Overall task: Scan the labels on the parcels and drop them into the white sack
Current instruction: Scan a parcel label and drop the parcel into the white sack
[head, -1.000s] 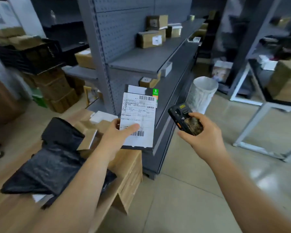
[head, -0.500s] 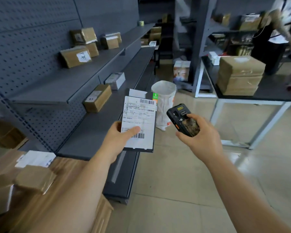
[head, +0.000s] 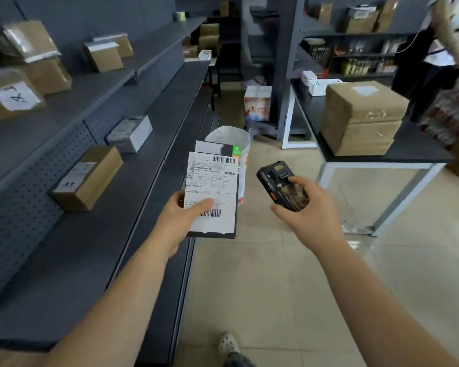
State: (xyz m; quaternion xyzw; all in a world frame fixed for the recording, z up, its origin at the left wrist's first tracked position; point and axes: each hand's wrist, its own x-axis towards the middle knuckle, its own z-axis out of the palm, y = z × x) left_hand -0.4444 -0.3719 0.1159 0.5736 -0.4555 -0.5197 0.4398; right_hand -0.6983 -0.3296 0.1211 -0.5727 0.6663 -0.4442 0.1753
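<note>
My left hand (head: pixel 182 217) grips a flat dark parcel (head: pixel 212 192) by its lower left corner, thumb across the white shipping label with barcodes at top and bottom. The label faces me, upright. My right hand (head: pixel 306 210) holds a black handheld scanner (head: pixel 281 185) just to the right of the parcel, its top end pointing up and left. The white sack (head: pixel 229 137) stands open on the floor directly behind the parcel, mostly hidden by it.
Grey shelving (head: pixel 96 165) with several brown cardboard boxes runs along the left. A dark table (head: pixel 398 152) with a stack of brown boxes (head: pixel 361 117) stands at the right. A person (head: pixel 445 49) is at the far right. Tiled floor lies ahead, my shoe (head: pixel 227 343) below.
The view has swung right and forward, away from the wooden table with black bags. The sack now appears closer, right behind the parcel. Both hands keep their hold.
</note>
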